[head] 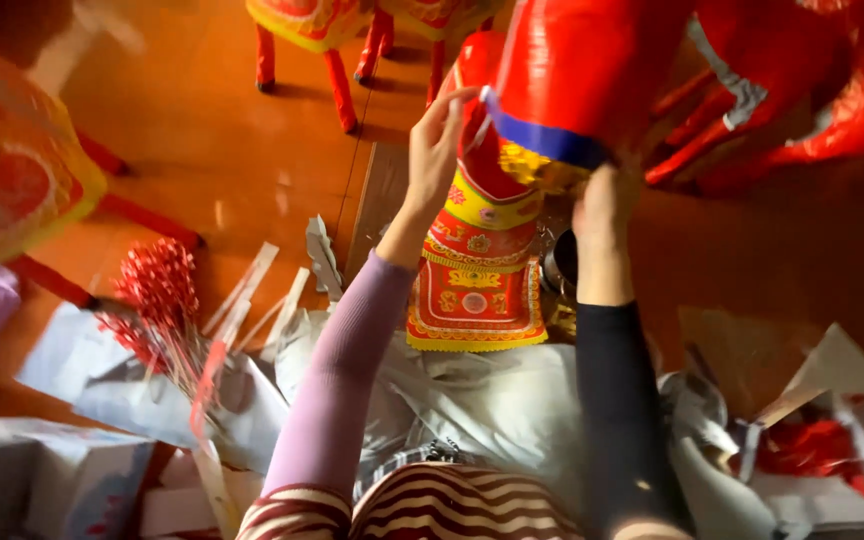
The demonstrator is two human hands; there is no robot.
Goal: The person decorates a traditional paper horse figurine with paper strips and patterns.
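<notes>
Head view, looking down past both raised arms. Left hand (pixel 436 135), in a lilac sleeve, is lifted with fingers loosely spread; fingertips touch the edge of a white paper strip at the lower rim of a large glossy red paper figure (pixel 592 60). Not a full grip, more a pinch at the edge; how tightly it closes I cannot tell. Right hand (pixel 600 215), in a dark sleeve, is under the figure, pressed up against its gold-patterned underside just below the blue band (pixel 544 140); the fingers are hidden behind the figure, so its closure cannot be told.

The figure hangs in the upper middle of the view, above the floor, held between the two hands. Directly below it hangs a red and gold patterned paper cloth (pixel 476 285), its fringed lower edge above a pale sheet across the lap.

Left on the orange floor (pixel 212 130): a bunch of red paper flowers on thin sticks (pixel 160 290), with white paper scraps around. Upper edge: red legs of more paper figures (pixel 337 85). Right: crumpled paper and red scraps (pixel 812 445).
</notes>
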